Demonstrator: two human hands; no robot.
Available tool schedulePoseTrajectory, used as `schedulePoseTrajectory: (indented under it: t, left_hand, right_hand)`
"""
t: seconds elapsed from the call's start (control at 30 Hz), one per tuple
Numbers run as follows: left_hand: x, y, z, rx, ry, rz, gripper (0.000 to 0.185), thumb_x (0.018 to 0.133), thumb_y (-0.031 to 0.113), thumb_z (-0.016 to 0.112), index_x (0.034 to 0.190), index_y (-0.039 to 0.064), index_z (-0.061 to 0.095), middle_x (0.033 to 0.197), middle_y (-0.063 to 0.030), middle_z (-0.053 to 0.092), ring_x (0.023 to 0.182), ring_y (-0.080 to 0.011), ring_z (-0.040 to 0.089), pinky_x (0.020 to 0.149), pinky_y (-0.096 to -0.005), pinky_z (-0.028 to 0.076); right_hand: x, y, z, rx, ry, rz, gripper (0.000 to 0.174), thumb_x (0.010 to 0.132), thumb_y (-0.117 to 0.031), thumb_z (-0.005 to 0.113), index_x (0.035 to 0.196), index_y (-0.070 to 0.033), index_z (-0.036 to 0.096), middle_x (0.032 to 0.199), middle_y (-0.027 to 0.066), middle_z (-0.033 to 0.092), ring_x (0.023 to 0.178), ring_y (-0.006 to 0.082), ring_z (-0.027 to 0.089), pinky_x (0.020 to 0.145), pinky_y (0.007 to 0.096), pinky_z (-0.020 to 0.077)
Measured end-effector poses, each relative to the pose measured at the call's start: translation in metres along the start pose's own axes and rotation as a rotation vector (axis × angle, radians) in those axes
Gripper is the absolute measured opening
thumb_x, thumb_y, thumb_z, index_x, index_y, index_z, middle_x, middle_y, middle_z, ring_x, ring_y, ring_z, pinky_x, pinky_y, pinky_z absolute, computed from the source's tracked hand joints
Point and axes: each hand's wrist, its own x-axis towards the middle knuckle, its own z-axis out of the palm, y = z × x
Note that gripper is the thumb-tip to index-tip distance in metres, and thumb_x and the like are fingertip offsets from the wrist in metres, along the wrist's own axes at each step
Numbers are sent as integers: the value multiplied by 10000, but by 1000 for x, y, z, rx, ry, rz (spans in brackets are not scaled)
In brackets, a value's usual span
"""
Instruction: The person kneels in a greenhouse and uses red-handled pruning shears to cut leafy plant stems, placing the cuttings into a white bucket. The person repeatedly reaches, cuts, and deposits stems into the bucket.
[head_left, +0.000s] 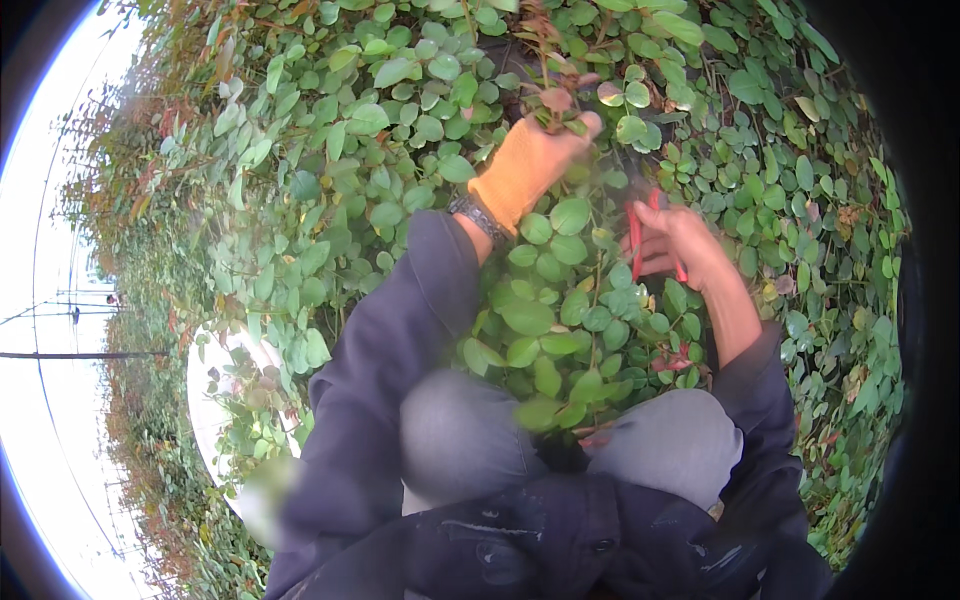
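Note:
My left hand (534, 161), in an orange knitted glove with a dark band at the wrist, is closed around leafy stems (556, 101) with reddish and green leaves. Bare and lower to the right, my right hand (679, 240) grips red-handled pruning shears (637, 240). The handles of the shears stand apart; their blades are blurred and partly lost among the foliage. Between my hands and my knees grow green leafy shoots (570, 255). How far the held stems run down is hidden by my glove and the leaves.
Dense leafy plants (360, 150) surround me on all sides. A white container (206, 405) with leafy stems in it stands at my left, beside my sleeve. My bent knees (465, 435) press close to the shoots. Overhead wires (37, 300) cross the bright sky at the left.

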Motion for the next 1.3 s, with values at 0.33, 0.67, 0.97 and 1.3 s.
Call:
schedulePoseTrajectory:
  t: [0.33, 0.67, 0.97, 1.3]
  left_hand:
    - [14, -39, 26, 542, 84, 210, 185, 888, 213, 578, 929, 86, 706, 786, -201, 689, 726, -424, 657, 655, -478, 547]
    - [16, -46, 25, 675, 160, 473, 82, 807, 84, 604, 872, 117, 643, 733, -110, 629, 654, -344, 652, 560, -449, 526]
    - [21, -42, 34, 386, 217, 282, 175, 847, 239, 632, 894, 81, 691, 820, -218, 693, 750, -426, 650, 623, -494, 532]
    - [10, -28, 1, -186, 48, -59, 226, 939, 30, 545, 1145, 7, 637, 915, -105, 711, 754, -236, 707, 665, -328, 572]
  right_hand:
    - [-5, -18, 6, -202, 5, 86, 523, 992, -445, 604, 1127, 59, 565, 1025, 210, 676, 890, 317, 690, 755, 474, 582]
    - [6, -45, 10, -385, 73, 118, 447, 1008, -390, 580, 1076, 52, 589, 974, 198, 672, 841, 322, 681, 721, 546, 568]
    - [16, -62, 8, -397, 62, 225, 433, 989, -309, 561, 1090, 112, 567, 964, 277, 687, 833, 366, 716, 673, 525, 601]
    - [21, -16, 38, -80, 268, 56, 347, 962, -300, 660, 1017, 41, 629, 576, 30, 524, 438, 155, 501, 442, 321, 438]
